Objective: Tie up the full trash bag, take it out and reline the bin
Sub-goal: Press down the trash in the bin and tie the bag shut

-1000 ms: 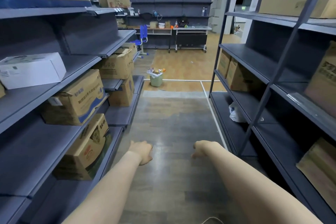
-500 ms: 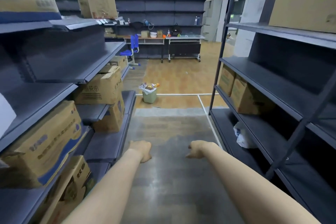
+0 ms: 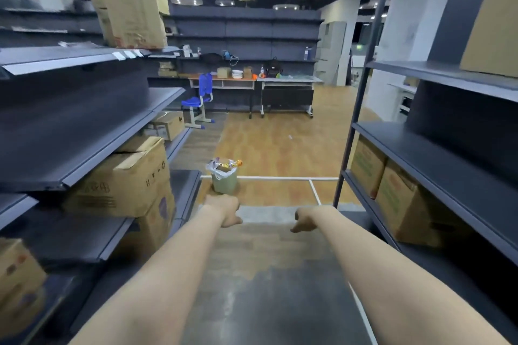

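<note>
Trash bag (image 3: 217, 173), white and overfull, lines the green bin (image 3: 225, 184) on the floor at the aisle's end. Nearer than the bin, left hand (image 3: 224, 211) and right hand (image 3: 305, 220) hang empty with fingers loosely curled; the fingertips are partly hidden. Blurred boxes (image 3: 123, 176) sit left of the bin.

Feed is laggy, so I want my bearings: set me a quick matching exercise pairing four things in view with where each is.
Things:
1. trash bin
2. blue chair
3. tall cardboard box
4. left hand

Places:
A. on the top left shelf
B. held out above the aisle floor
C. at the aisle's far end, beside the left shelving
D. by the far desks

Pairs: 1-C, 2-D, 3-A, 4-B
</note>
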The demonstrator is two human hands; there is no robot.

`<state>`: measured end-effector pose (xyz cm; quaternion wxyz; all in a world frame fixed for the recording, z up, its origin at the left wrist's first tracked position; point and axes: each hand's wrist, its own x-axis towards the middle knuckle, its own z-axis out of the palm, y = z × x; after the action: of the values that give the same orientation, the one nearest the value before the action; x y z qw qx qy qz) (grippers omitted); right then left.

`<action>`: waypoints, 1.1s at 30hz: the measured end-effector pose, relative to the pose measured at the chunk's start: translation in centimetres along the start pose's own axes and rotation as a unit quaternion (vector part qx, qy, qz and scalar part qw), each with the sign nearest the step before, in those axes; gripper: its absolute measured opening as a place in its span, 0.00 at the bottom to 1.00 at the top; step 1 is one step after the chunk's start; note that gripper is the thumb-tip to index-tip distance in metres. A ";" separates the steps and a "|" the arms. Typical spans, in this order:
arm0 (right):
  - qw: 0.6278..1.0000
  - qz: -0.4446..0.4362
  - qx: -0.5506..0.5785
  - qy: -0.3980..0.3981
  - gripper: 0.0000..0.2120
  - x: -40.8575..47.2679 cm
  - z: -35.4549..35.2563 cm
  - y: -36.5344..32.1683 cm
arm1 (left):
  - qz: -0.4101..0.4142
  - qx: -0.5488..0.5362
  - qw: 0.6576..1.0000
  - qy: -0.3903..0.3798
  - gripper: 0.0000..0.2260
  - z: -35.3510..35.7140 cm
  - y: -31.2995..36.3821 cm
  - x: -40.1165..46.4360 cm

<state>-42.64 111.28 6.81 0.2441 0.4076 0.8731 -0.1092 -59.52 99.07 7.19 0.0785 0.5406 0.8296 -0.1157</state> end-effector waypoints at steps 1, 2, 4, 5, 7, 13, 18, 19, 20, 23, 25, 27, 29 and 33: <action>1.000 0.004 0.002 0.004 0.26 1.9 -1.7 0.4 | -0.002 -0.013 1.000 0.008 0.21 -1.1 -0.3 2.2; 1.000 0.007 0.004 0.009 0.26 3.8 -3.5 0.6 | -0.004 -0.022 1.000 0.012 0.20 -2.1 -0.7 4.4; 1.000 0.007 0.009 0.011 0.26 7.3 -6.4 0.9 | -0.005 -0.024 1.000 0.003 0.20 -3.7 -1.7 8.2; 1.000 0.002 0.007 0.009 0.25 9.0 -7.7 0.9 | -0.007 -0.021 1.000 -0.003 0.19 -4.2 -2.2 10.0; 1.000 -0.009 -0.003 0.003 0.25 12.6 -10.0 0.7 | -0.017 -0.014 1.000 -0.017 0.19 -4.9 -3.4 13.7; 1.000 -0.022 -0.011 -0.005 0.19 25.5 -16.6 0.4 | -0.047 -0.005 0.999 -0.021 0.24 -6.6 -7.4 27.6; 1.000 -0.003 -0.002 0.025 0.13 37.0 -22.7 1.0 | -0.015 0.025 1.000 -0.008 0.15 -9.2 -10.2 39.7; 1.000 -0.002 0.003 0.017 0.14 39.1 -23.9 1.0 | -0.014 0.022 1.000 -0.015 0.15 -9.7 -10.7 41.7; 1.000 -0.002 0.008 0.009 0.15 41.0 -24.9 1.0 | -0.015 0.022 0.999 -0.018 0.15 -10.0 -11.4 43.9; 1.000 -0.004 0.025 0.010 0.25 46.6 -27.6 1.4 | -0.027 0.018 0.999 -0.021 0.16 -10.5 -13.3 50.3; 1.000 -0.003 0.022 0.008 0.27 50.3 -29.1 2.1 | -0.026 0.019 0.999 -0.025 0.16 -10.8 -13.9 54.0; 1.000 0.002 0.009 -0.003 0.26 54.1 -30.6 3.1 | -0.023 0.013 0.999 -0.035 0.18 -11.0 -14.3 57.5; 1.000 0.005 -0.003 -0.020 0.26 58.4 -32.1 4.1 | -0.026 -0.005 0.999 -0.041 0.19 -11.1 -15.1 61.7; 0.999 -0.001 -0.016 -0.032 0.26 69.3 -36.1 6.2 | -0.046 -0.026 0.998 -0.035 0.14 -11.2 -17.1 71.7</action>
<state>-88.05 174.97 2.14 0.2780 0.3993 0.8669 -0.1087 -104.17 158.56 1.44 0.1160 0.4950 0.8532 -0.1166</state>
